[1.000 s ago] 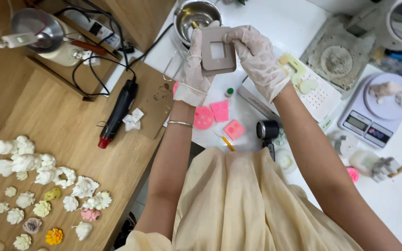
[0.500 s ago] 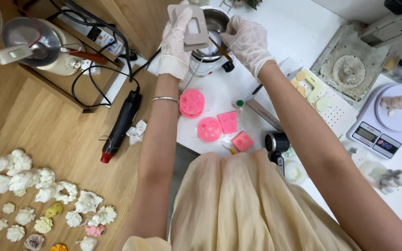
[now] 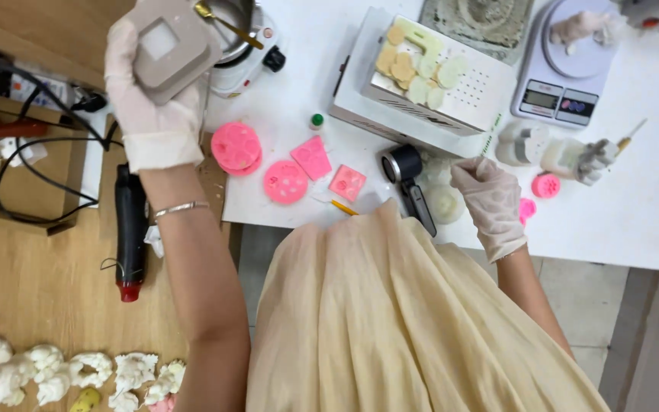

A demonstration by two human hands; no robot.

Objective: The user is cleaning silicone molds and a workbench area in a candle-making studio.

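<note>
Left hand [image 3: 150,99]: gloved, its grip closing around a square beige mould [image 3: 171,47], lifted at eleven o'clock beside the melting pot [image 3: 239,30].
Right hand [image 3: 491,200]: fingers loosely curled, holding nothing, hovering over the white desk [image 3: 650,206] edge at three o'clock (near a small pink mould [image 3: 546,185]).
Handling: keeping the mould level and gripping by its rim looks wisest.

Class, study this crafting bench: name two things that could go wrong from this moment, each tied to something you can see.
The left hand alone holds the grey square mould raised beside the melting pot; it might knock the gold spoon or tip. The right hand reaches near the table edge, where the small pink mould could get nudged off.
</note>
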